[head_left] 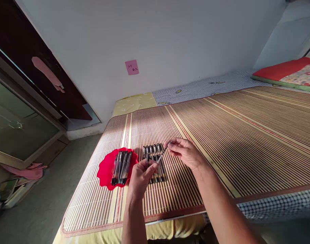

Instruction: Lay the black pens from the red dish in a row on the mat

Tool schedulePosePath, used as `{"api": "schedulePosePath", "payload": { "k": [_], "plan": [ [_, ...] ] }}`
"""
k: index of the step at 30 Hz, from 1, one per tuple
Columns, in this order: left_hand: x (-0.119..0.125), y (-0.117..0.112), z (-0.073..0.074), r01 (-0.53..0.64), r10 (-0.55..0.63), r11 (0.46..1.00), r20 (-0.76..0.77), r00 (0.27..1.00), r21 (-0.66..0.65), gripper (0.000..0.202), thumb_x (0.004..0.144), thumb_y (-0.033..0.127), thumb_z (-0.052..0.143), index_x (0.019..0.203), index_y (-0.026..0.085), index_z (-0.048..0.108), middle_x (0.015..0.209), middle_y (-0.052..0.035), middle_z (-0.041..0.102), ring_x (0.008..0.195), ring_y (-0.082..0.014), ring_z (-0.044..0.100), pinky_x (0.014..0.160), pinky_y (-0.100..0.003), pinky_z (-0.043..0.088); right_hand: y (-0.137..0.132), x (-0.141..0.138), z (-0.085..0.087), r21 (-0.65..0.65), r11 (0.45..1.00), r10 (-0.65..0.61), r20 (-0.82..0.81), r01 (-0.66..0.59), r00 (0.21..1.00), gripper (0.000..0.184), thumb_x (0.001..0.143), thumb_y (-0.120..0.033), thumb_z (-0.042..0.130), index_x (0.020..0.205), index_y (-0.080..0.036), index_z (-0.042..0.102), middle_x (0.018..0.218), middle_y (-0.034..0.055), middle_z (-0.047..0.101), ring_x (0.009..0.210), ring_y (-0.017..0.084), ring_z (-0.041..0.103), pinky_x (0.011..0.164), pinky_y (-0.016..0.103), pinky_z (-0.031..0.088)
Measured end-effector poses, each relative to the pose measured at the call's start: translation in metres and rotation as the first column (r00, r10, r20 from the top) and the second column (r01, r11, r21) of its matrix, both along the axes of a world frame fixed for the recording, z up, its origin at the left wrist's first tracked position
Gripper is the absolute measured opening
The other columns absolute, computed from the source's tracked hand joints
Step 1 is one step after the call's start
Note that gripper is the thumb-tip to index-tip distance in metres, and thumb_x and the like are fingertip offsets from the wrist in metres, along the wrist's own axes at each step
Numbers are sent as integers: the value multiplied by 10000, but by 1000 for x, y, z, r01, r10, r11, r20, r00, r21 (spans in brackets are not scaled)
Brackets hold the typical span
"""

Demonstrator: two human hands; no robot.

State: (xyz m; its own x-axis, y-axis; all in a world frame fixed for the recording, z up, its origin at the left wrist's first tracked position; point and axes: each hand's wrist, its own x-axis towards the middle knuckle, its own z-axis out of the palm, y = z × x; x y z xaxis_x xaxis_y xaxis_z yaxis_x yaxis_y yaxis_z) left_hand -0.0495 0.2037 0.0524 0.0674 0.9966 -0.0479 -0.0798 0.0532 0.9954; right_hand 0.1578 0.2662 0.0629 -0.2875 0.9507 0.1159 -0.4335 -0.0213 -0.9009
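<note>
Both hands hover over a striped bamboo mat (233,135) on a bed. My left hand (141,176) is closed around a dark pen part. My right hand (186,152) pinches the far end of a thin pen refill (163,155) that runs between the two hands. Beneath them, several black pens (153,150) lie side by side in a row on the mat. To their left, a red scalloped plate (105,171) holds several more black pens (121,166).
A pink sticky note (132,67) is stuck on the white wall behind. Folded red and patterned bedding (292,73) lies at the far right. A dark cabinet (30,88) stands on the left, with books and cloth on the floor beside it.
</note>
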Motion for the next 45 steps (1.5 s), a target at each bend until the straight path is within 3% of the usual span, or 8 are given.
{"api": "schedulePosePath", "payload": {
  "k": [9, 15, 18, 22, 26, 32, 39, 45],
  "plan": [
    [1, -1, 1, 36, -36, 999, 7, 999, 11, 426, 757, 525, 868, 755, 140, 687, 594, 30, 553, 497, -39, 309, 486, -201, 187, -1, 4, 3, 12, 999, 45, -17, -45, 999, 195, 760, -338, 896, 878, -205, 817, 858, 24, 695, 638, 86, 520, 544, 212, 436],
    [4, -1, -1, 42, -38, 999, 150, 988, -21, 427, 732, 509, 899, 813, 137, 707, 617, 18, 607, 485, -30, 347, 472, -180, 201, -6, 5, 9, 1, 995, 99, 6, -99, 995, 231, 747, -368, 906, 887, -206, 821, 791, 6, 656, 618, 84, 515, 544, 219, 427],
    [8, -1, 1, 60, -54, 998, 176, 983, -27, 433, 736, 509, 894, 794, 122, 709, 591, 24, 595, 444, -14, 332, 446, -178, 167, -7, 5, 11, 22, 992, 123, 32, -124, 992, 250, 759, -382, 897, 927, -213, 822, 855, 27, 697, 634, 90, 528, 559, 230, 437],
    [13, -1, 3, 71, -66, 997, 179, 982, -21, 434, 741, 511, 886, 776, 126, 689, 599, 24, 617, 402, -7, 339, 424, -177, 179, -6, 4, 11, 59, 996, 57, 57, -60, 997, 253, 749, -380, 901, 918, -210, 820, 804, 13, 682, 626, 91, 513, 543, 227, 415],
    [16, -1, 2, 8, -11, 1000, 140, 990, 18, 422, 725, 490, 899, 748, 142, 662, 596, 30, 626, 383, -18, 378, 406, -175, 218, -5, 4, 10, 74, 997, 20, 68, -25, 998, 242, 749, -385, 905, 875, -205, 806, 703, -14, 631, 594, 89, 486, 527, 228, 397],
    [18, 0, 1, -32, 25, 999, 171, 985, 37, 416, 726, 484, 899, 763, 152, 651, 607, 35, 637, 369, -20, 402, 394, -170, 238, -5, 10, 10, 71, 997, 5, 56, -9, 998, 253, 852, -422, 833, 990, -212, 807, 801, 14, 665, 661, 102, 545, 567, 233, 435],
    [21, -2, 3, -1, -2, 1000, 182, 983, 15, 432, 753, 504, 879, 731, 142, 643, 609, 29, 634, 360, -13, 412, 389, -167, 247, -3, 5, 5, 110, 993, -50, 68, 43, 996, 216, 842, -414, 839, 920, -216, 804, 738, 0, 670, 643, 99, 577, 583, 228, 461],
    [24, -3, 4, 70, -67, 998, 221, 973, -6, 420, 793, 499, 846, 743, 150, 617, 603, 33, 616, 358, -19, 401, 376, -175, 243, -8, 2, 15, 138, 990, -28, 81, 16, 996, 225, 865, -428, 796, 906, -208, 791, 796, 17, 699, 688, 110, 620, 614, 233, 492]
  ]
}}
